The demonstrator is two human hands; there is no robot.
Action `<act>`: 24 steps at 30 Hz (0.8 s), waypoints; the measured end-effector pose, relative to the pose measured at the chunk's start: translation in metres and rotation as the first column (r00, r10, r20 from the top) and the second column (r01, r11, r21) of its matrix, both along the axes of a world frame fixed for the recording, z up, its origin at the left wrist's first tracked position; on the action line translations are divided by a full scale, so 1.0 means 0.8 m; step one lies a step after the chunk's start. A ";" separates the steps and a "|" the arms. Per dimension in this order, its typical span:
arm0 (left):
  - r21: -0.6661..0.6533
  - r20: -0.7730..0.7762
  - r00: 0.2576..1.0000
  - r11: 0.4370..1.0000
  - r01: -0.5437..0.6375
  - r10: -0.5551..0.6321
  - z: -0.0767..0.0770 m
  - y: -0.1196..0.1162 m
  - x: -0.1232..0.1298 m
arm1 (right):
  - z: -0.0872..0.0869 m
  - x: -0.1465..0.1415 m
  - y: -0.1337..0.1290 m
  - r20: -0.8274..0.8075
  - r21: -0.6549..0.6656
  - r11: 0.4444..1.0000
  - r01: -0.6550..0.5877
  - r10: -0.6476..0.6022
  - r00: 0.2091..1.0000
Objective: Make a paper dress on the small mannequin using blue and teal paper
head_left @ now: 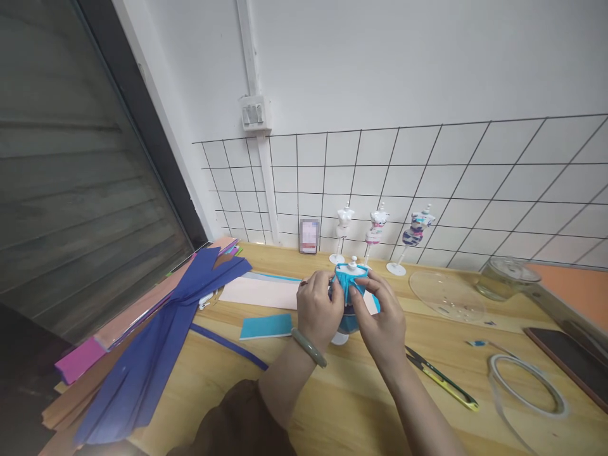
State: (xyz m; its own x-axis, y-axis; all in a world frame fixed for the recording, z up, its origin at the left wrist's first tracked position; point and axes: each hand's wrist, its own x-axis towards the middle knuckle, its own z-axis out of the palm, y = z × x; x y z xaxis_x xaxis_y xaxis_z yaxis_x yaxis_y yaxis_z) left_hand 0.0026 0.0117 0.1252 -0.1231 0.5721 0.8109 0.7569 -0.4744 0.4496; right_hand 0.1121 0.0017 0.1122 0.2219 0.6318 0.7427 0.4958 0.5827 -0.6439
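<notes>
A miniature dress form (353, 268) on a white round base stands upright between my hands. Around its upper body is a bright blue pleated wrap (349, 278), and darker blue material (348, 323) shows below it. My left hand (320, 307), with a jade-coloured bangle at the wrist, grips the wrap's left side, thumb at the front. From the other side my right hand (384, 313) pinches the wrap's front between thumb and fingers. The fingers hide part of the wrap. On the table just left of my left hand lies a flat blue rectangular piece (266, 326).
Three small dress forms (345, 221) stand along the gridded wall, near a propped phone (310, 237). Purple strips (156, 335) spread over the left side. Yellow-handled snips (444, 380), a tape roll (527, 385), a clear plate (446, 296) and a lidded glass pot (506, 277) lie right.
</notes>
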 end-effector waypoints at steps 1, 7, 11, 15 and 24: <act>-0.001 0.004 1.000 1.000 0.002 -0.002 0.000 0.000 0.001 | 0.000 0.002 -0.001 0.007 0.000 1.000 -0.009 0.009 1.000; -0.040 0.042 0.998 0.998 0.041 -0.039 0.002 0.000 0.002 | -0.001 0.009 -0.008 0.055 0.022 1.000 -0.020 0.019 0.998; -0.056 0.046 0.995 0.994 0.095 -0.093 0.006 -0.001 0.002 | -0.002 0.011 -0.010 0.085 0.090 0.996 0.024 -0.032 0.996; -0.070 0.057 0.988 0.987 0.145 -0.142 0.010 -0.004 0.003 | -0.003 0.014 -0.012 0.076 0.080 0.996 0.042 -0.048 0.996; -0.198 0.160 0.946 0.930 0.309 -0.281 0.019 -0.015 0.010 | 0.001 0.017 -0.023 0.061 0.041 0.999 -0.007 0.004 0.998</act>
